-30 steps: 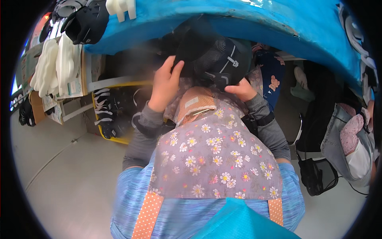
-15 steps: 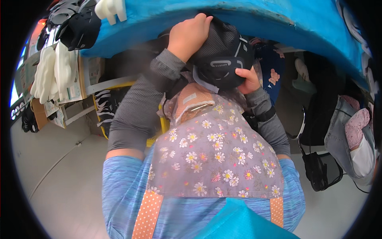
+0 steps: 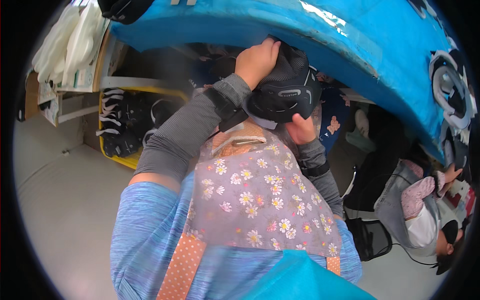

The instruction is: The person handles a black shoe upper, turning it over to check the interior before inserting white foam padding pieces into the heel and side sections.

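Observation:
A black mesh piece (image 3: 287, 92), by its look a shoe upper, is held up in front of my chest, just below the blue table edge. It has a rounded panel with a small oval label and a pale grey inner edge at its lower side. My left hand (image 3: 259, 61) is closed over its top end, fingers curled round the far side. My right hand (image 3: 301, 129) is at its lower right edge, thumb up against the rim. The other right fingers are partly hidden. Striped grey sleeves cover both forearms.
A blue-covered table (image 3: 240, 20) curves across the top. A yellow crate (image 3: 122, 159) at the left holds several black pieces. White sole-like shapes (image 3: 75, 47) stand above it. Grey-and-black pieces (image 3: 450, 87) lie on the table at right. Another person (image 3: 420, 215) works at the far right.
The view has shifted. My right thumb has slid from the face of the black upper down to its lower edge. My left hand keeps its hold. More of the other person shows at right.

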Demonstrator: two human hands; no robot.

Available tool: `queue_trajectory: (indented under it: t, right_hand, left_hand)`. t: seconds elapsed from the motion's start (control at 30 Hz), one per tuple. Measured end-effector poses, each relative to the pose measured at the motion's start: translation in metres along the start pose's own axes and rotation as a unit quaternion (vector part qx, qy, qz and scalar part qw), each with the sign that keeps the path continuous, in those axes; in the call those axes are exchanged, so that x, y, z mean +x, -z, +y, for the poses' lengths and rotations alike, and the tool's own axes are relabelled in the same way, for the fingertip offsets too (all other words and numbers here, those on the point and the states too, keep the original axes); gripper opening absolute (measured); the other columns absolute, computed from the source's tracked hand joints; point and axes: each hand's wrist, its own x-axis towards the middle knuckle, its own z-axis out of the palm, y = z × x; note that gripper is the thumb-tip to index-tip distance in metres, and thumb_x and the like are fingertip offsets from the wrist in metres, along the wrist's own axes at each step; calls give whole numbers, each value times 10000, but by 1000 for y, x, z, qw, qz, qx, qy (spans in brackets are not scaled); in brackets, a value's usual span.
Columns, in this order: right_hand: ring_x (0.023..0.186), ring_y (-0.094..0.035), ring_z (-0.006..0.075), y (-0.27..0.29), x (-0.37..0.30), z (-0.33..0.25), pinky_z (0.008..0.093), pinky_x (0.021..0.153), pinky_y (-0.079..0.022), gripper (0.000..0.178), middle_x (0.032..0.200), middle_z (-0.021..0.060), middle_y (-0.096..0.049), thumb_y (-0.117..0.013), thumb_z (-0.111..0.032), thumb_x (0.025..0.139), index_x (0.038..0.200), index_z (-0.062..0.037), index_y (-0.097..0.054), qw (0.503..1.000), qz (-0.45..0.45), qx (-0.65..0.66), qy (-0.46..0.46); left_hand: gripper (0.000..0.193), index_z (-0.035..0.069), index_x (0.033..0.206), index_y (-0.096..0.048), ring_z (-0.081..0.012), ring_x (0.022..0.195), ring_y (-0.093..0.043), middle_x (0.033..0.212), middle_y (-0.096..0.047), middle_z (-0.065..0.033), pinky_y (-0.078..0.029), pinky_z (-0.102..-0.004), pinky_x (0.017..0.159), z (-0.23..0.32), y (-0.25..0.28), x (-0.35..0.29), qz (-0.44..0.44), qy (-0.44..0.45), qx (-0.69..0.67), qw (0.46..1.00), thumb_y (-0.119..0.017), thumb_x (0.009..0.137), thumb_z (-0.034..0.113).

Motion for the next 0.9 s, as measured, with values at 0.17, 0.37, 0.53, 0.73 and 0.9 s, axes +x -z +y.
queue_trajectory:
  t: [0.17, 0.37, 0.53, 0.73, 0.9]
  right_hand:
    - [1374, -383, 327, -11, 7, -14, 493, 1158, -260, 571, 1486, 149, -407, -532, -286, 964, 1452, -44, -362, 998, 41, -44, 2]
    - [1373, -379, 355, 0, 12, -5, 511, 1155, -261, 553, 1484, 158, -408, -449, -345, 995, 1450, -42, -363, 981, 50, 187, -10]
    - [1368, -385, 355, 3, 18, -6, 517, 1154, -262, 522, 1472, 154, -425, -436, -324, 1008, 1443, -44, -372, 986, 32, 163, -18]
    - [1364, -392, 345, 8, 18, 0, 516, 1149, -271, 510, 1468, 153, -429, -454, -298, 1007, 1441, -43, -372, 987, 73, 139, -22]
    - [1373, -378, 352, 9, 20, -3, 524, 1157, -254, 540, 1476, 153, -418, -464, -322, 1002, 1452, -45, -356, 986, 44, 158, -44]
  left_hand:
    - [332, 83, 775, -592, -365, 578, -640, 644, -641, -169, -513, -444, 485, 26, 33, 0, 55, -25, 19, 998, -519, 969, 342]
    - [323, 81, 764, -600, -357, 562, -645, 631, -644, -167, -523, -439, 490, 28, 23, 5, 49, -57, 40, 996, -528, 959, 329]
    - [336, 55, 833, -620, -383, 605, -652, 666, -655, -189, -531, -476, 546, 16, 4, 7, 19, -22, -7, 1000, -497, 969, 336]
    - [348, 45, 853, -597, -441, 681, -624, 706, -641, -227, -496, -524, 601, 6, -29, -3, 25, 47, -129, 990, -476, 982, 344]
    - [340, 49, 842, -593, -459, 688, -607, 703, -630, -234, -485, -540, 614, -1, -32, -4, 66, 71, -193, 976, -489, 976, 344]
